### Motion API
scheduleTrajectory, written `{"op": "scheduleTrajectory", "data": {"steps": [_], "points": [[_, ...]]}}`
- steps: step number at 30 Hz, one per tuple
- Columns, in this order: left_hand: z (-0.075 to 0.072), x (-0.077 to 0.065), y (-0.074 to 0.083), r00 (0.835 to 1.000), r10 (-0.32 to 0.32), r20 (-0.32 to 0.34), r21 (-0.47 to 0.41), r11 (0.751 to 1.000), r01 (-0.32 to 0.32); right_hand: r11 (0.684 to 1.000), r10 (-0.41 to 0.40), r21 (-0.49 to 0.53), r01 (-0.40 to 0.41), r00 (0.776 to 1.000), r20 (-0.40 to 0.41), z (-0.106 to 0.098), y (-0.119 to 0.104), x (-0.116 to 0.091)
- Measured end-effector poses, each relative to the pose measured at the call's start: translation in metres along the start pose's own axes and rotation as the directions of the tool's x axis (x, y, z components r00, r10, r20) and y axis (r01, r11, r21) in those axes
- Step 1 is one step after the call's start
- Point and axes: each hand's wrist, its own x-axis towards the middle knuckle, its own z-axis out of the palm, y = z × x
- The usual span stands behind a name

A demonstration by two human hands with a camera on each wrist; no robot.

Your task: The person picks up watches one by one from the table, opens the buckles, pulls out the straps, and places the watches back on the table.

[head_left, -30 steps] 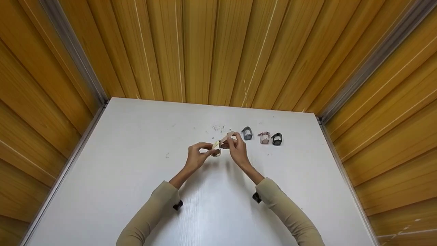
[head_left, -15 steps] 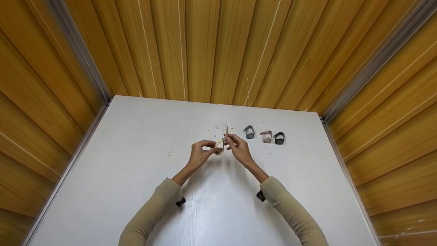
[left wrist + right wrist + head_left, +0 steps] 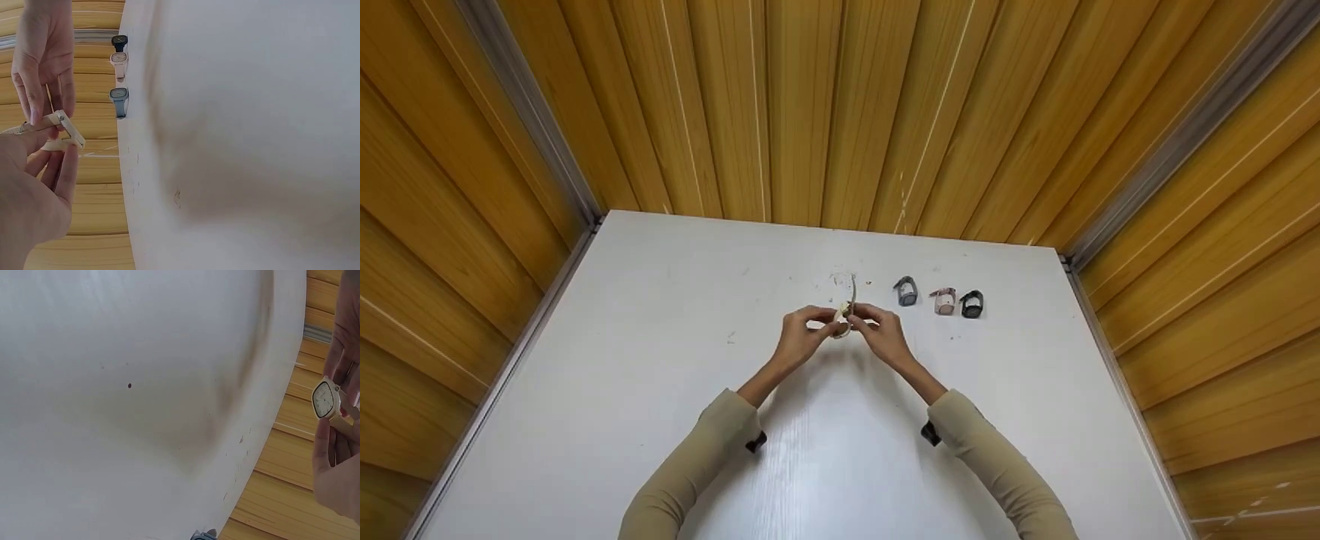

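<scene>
A cream-strapped wristwatch [image 3: 844,310] is held off the table between both hands. Its squarish pale dial [image 3: 323,400] shows in the right wrist view. My left hand [image 3: 802,334] pinches one side of the watch, the thumb near the case. On the opposite side, my right hand [image 3: 886,336] pinches the strap between thumb and fingers, close to the left fingertips. One strap end stands up above the hands. In the left wrist view, the watch [image 3: 77,136] is seen from its edge with the strap bent round; fingers hide part of it.
To the right on the white table [image 3: 682,300] stand a blue-grey watch [image 3: 907,292], a pink watch [image 3: 944,301] and a black watch [image 3: 972,304]. Wood-patterned panels [image 3: 795,112] enclose the table's back and sides. Small dark marks spot the tabletop.
The strap end has swung from leaning right to upright. My right hand has shifted down along the strap, closer to my left hand, which stays at the watch.
</scene>
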Motion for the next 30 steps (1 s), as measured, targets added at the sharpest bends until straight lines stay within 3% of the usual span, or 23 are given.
{"op": "scheduleTrajectory", "data": {"steps": [5,10,14,23,30], "points": [[-0.001,0.003,0.004,0.994,0.098,-0.047,0.075,0.993,-0.095,1.0,-0.017,0.01,0.018,0.999,-0.046,0.002,0.003,0.002],[-0.002,0.01,0.011,0.978,0.187,-0.089,0.211,0.963,-0.165,1.0,-0.019,0.004,0.019,0.999,-0.043,0.004,0.003,0.001],[0.0,0.013,0.015,0.983,0.174,-0.062,0.253,0.955,-0.153,0.999,-0.029,0.013,0.03,0.998,-0.046,0.006,0.004,0.0],[0.002,0.016,0.016,0.982,0.175,-0.071,0.236,0.959,-0.154,0.999,-0.046,0.024,0.047,0.998,-0.03,0.008,0.007,-0.001],[-0.005,0.023,0.021,0.991,0.131,0.024,0.234,0.963,-0.132,0.993,-0.084,-0.081,0.083,0.996,-0.017,0.007,0.005,-0.003]]}}
